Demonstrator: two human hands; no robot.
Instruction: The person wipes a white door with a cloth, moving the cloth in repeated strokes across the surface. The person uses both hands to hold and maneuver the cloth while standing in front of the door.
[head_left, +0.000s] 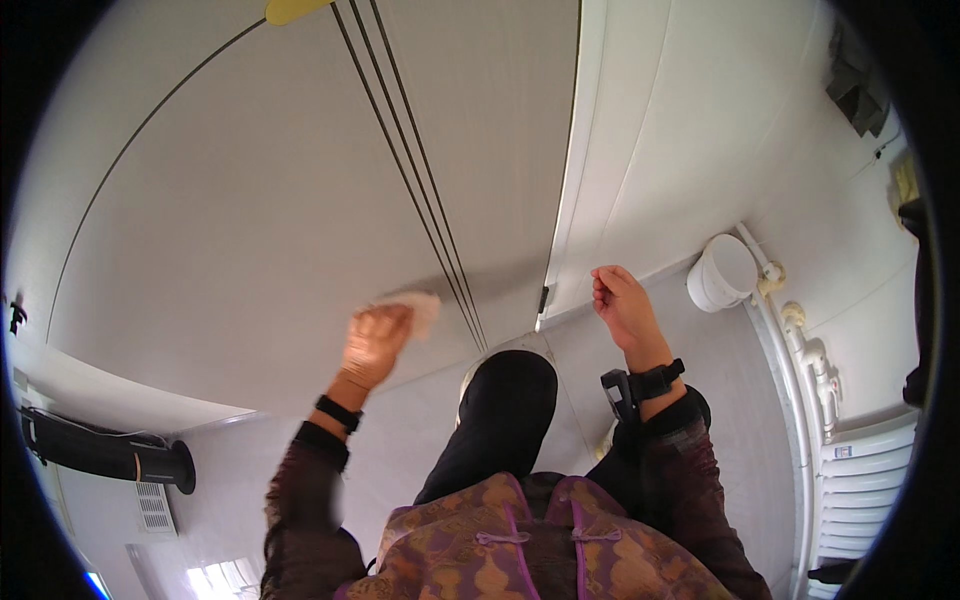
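Observation:
My left hand (377, 346) presses a pale cloth (426, 311) against the lower part of a light-coloured door (285, 202). Three dark parallel lines run down the door panel just to the right of the cloth. The hand is slightly blurred. Over the floor, apart from the door, I hold my right hand (624, 306) with its fingers curled in and nothing visible in them. Near it, at the door's right edge, sits a small dark hinge or fitting (544, 298).
A white plastic bucket (721, 274) stands by the wall at right, beside white pipes (784, 360) and a white radiator (866, 487). To the left is a black cylindrical appliance (112, 454). A floor vent (154, 508) lies near it on the grey tiled floor (405, 427).

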